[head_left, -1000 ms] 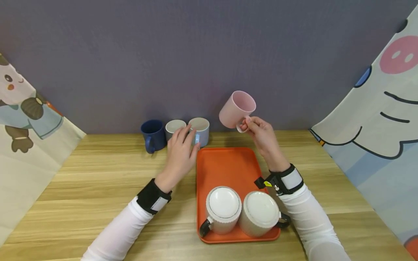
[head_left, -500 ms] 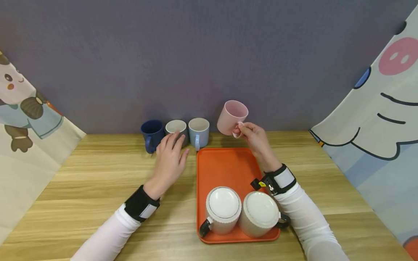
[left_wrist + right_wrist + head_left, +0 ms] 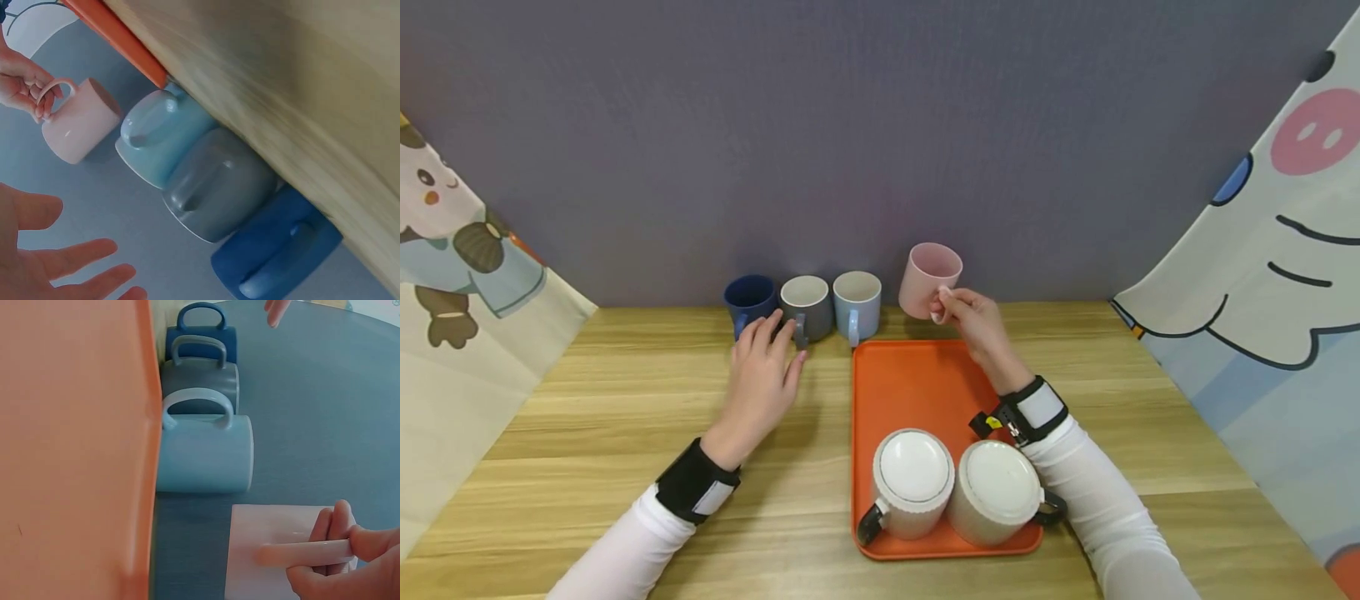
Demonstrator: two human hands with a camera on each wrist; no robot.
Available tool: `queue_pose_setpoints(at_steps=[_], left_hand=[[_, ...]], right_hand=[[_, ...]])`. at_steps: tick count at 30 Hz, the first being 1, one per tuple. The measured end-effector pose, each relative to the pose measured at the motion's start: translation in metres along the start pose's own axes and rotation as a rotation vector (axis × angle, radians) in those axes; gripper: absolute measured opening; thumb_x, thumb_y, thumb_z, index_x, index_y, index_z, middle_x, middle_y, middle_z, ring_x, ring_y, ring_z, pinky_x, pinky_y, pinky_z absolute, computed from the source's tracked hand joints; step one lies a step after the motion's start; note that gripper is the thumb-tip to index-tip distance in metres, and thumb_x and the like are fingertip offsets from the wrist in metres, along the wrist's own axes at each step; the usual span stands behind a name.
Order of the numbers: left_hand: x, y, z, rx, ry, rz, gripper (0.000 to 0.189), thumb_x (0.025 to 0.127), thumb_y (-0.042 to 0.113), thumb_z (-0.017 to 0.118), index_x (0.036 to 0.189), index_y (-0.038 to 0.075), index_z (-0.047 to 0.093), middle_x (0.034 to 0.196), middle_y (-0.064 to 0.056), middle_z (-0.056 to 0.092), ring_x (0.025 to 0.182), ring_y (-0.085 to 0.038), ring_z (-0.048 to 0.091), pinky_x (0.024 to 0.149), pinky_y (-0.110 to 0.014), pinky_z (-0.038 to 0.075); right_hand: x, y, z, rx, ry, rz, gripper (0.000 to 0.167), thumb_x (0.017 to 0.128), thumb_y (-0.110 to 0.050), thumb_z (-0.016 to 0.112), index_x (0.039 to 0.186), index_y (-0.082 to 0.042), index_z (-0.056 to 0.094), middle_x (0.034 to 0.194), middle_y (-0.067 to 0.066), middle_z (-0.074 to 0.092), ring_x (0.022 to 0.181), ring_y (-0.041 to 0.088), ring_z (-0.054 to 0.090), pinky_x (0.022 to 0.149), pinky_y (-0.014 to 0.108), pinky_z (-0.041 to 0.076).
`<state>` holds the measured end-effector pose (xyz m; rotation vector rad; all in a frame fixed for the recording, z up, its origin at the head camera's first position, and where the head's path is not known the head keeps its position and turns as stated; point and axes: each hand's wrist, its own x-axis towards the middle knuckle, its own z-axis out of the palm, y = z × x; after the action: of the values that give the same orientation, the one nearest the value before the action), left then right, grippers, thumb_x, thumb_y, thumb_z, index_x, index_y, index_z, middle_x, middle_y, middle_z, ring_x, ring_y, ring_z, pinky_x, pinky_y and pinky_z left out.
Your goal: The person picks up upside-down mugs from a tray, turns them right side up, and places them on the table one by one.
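A pink mug [image 3: 919,287] hangs upright just above the table's back edge, its handle pinched between the thumb and fingers of my right hand [image 3: 976,329]. In the right wrist view the fingers curl round that handle. To its left stand a light blue mug [image 3: 862,315], a grey mug [image 3: 816,315] and a dark blue mug [image 3: 750,302] in a row, openings up and handles toward me. My left hand [image 3: 760,383] hovers in front of the dark blue and grey mugs with spread fingers, holding nothing; the left wrist view shows these fingers [image 3: 81,257] apart from every mug.
An orange tray [image 3: 917,379] lies in front of the right part of the row. Two pale mugs with black handles, a left one [image 3: 913,483] and a right one [image 3: 996,492], sit upside down at its near end. A grey wall [image 3: 880,150] rises behind the table.
My right hand has lowered the pink mug, moved it slightly left and turned it more upright. My left hand has drawn away from the light blue mug, moving left and toward me.
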<state>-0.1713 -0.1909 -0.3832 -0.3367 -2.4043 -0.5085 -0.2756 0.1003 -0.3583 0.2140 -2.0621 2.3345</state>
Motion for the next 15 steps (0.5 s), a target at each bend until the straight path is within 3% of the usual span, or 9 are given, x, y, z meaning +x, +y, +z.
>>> queue_pose_setpoints(at_steps=[9,15], left_hand=[[-0.008,-0.01,-0.004,0.03,0.019,-0.011,0.044,0.09,0.023,0.063,0.125,-0.003,0.057,0.136,-0.025,0.047,0.124,-0.045,0.039,0.095,-0.06,0.033],[-0.014,-0.018,-0.007,0.037,0.014,-0.026,0.044,0.089,0.021,0.064,0.125,-0.005,0.056,0.135,-0.026,0.047,0.123,-0.046,0.04,0.097,-0.061,0.031]], right_hand=[[0.004,0.009,0.01,-0.073,0.008,0.038,0.024,0.095,-0.012,0.057,0.076,0.003,0.059,0.074,-0.003,0.066,0.076,0.018,0.061,0.072,0.026,0.052],[0.007,0.016,0.018,-0.078,0.043,0.095,0.024,0.094,-0.013,0.058,0.088,0.009,0.06,0.072,-0.002,0.066,0.073,0.019,0.061,0.071,0.026,0.052]])
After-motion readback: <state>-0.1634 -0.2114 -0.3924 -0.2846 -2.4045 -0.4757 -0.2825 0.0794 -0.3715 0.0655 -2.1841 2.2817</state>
